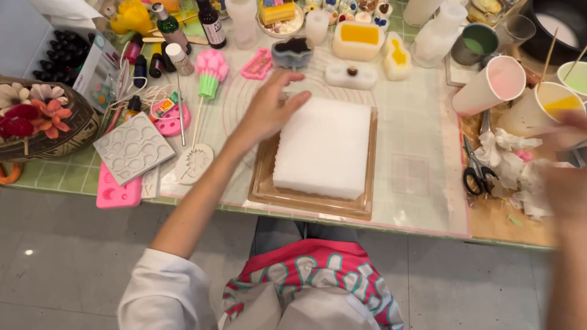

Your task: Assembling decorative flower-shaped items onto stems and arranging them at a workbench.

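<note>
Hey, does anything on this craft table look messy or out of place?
Yes: crumpled white paper scraps lie heaped beside the black-handled scissors on the right. The big white rectangular block sits slightly askew on its clear tray.

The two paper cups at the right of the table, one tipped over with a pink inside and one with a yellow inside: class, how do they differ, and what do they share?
Pose: the pink cup lies tipped on its side with its mouth facing the camera, while the yellow cup stands more upright. Contents: the pink cup has only a pale pink coating inside; the yellow cup holds yellow colour and a thin wooden stick. Place: the yellow cup is nearer the blurred right hand. Both are white paper cups.
</note>
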